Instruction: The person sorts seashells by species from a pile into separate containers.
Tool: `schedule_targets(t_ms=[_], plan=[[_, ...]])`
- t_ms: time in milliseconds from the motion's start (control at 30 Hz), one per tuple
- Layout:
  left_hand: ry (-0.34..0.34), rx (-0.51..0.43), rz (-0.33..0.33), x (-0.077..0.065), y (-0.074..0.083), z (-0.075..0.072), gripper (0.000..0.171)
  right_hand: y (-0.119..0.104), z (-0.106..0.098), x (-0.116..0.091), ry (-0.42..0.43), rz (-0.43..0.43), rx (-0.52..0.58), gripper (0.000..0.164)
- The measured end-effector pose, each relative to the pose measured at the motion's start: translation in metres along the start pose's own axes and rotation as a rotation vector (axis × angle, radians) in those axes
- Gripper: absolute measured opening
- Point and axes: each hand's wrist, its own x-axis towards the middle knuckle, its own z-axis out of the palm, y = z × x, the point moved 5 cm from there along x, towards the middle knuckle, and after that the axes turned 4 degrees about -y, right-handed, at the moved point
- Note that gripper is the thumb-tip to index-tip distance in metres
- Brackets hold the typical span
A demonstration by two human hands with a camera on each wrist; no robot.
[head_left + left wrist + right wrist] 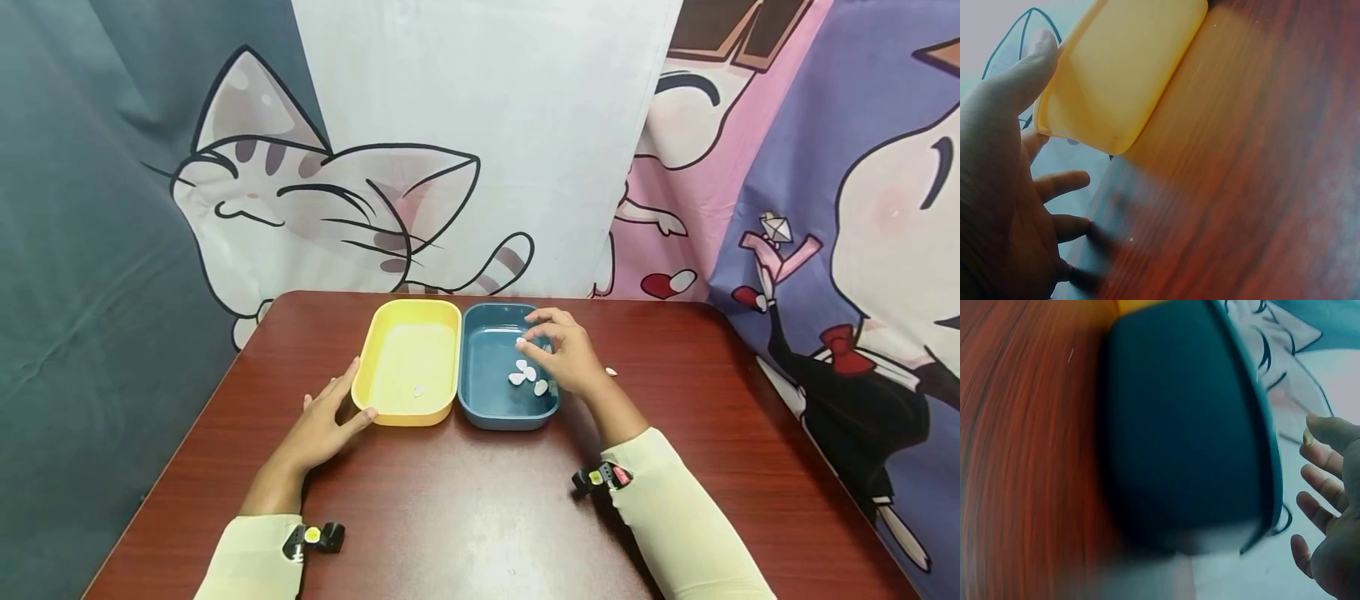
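A yellow tray stands on the left, holding one small white oval piece. Against its near left corner rests my left hand, thumb at the near rim and fingers spread along the outer side. Side by side with it is a dark blue tray, where several white oval pieces lie on the floor. Above its right side, my right hand pinches another small white piece between thumb and index finger. In the right wrist view this piece looks yellowish, and the other fingers are loosely bent.
One white piece lies on the brown table right of the blue tray. Behind the table's far edge hangs a cartoon-printed cloth. A small wrist camera is worn at each sleeve.
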Motion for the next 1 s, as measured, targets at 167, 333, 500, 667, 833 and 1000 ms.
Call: schedule_targets(t_ms=[167, 333, 500, 667, 833, 1000], plan=[[-0.005, 0.011, -0.009, 0.000, -0.001, -0.001, 0.094, -0.021, 0.024, 0.009, -0.060, 0.057, 0.025, 0.013], [-0.006, 0.016, -0.007, 0.001, -0.001, 0.000, 0.094, -0.038, 0.047, 0.016, -0.123, 0.133, -0.009, 0.016], [-0.002, 0.006, -0.006, 0.000, -0.001, -0.001, 0.094, -0.049, 0.066, 0.022, -0.133, 0.179, -0.048, 0.016], [0.000, 0.000, -0.004, 0.000, -0.001, 0.000, 0.093, -0.056, 0.082, 0.030, -0.141, 0.195, -0.062, 0.016], [0.000, -0.002, -0.008, -0.001, 0.000, 0.001, 0.092, -0.062, 0.092, 0.035, -0.162, 0.180, -0.073, 0.018], [0.001, 0.005, -0.007, 0.000, 0.000, 0.000, 0.093, -0.072, 0.099, 0.039, -0.185, 0.151, -0.093, 0.019]])
